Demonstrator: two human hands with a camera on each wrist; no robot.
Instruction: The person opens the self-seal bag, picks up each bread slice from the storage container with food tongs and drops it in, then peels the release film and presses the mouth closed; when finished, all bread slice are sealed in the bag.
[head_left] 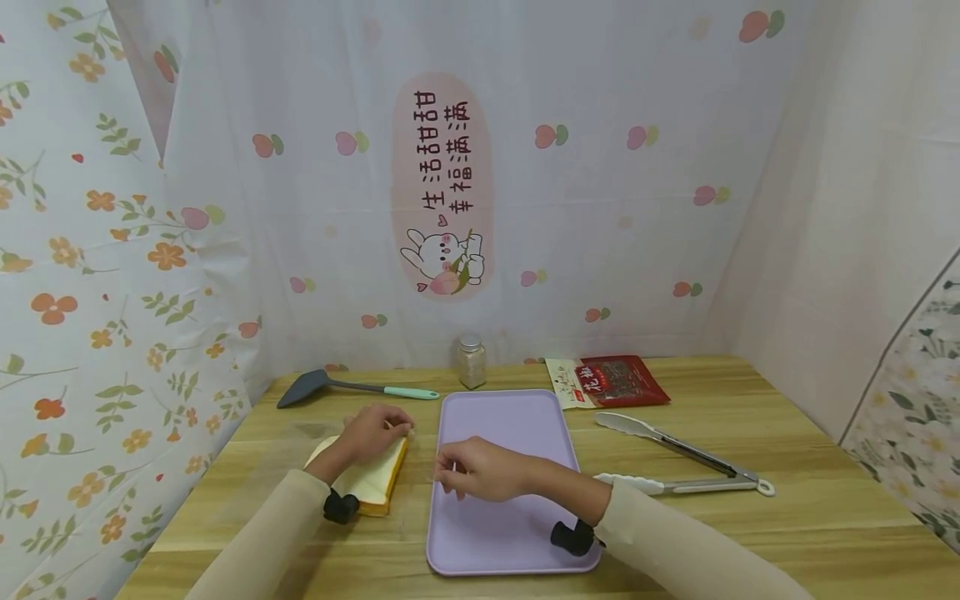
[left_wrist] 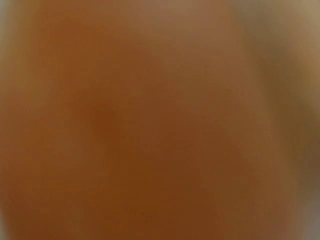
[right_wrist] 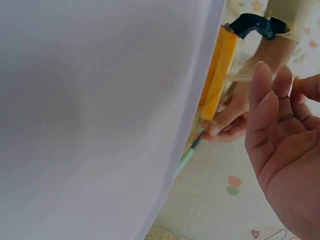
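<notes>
Sliced bread (head_left: 372, 483) with a yellow-brown crust lies at the left of the table, in what looks like a clear plastic bag (head_left: 258, 475). Over the bread's far part, my left hand (head_left: 369, 435) has its thumb and fingertips together, pinching the bag's edge. My right hand (head_left: 483, 469) hovers above the lilac tray (head_left: 510, 533), fingers bent. In the right wrist view, a thin clear strip (right_wrist: 239, 77) runs from the bread towards that hand's thumb and fingers, which pinch it. The left wrist view is only a brown blur.
A spatula (head_left: 360, 386) with a mint handle lies at the back left. Behind the tray stands a glass jar (head_left: 471, 362). A red-and-white spice packet (head_left: 618, 381) lies at the back right, with spread tongs (head_left: 701, 454) nearer. Patterned curtains (head_left: 562, 250) surround the table.
</notes>
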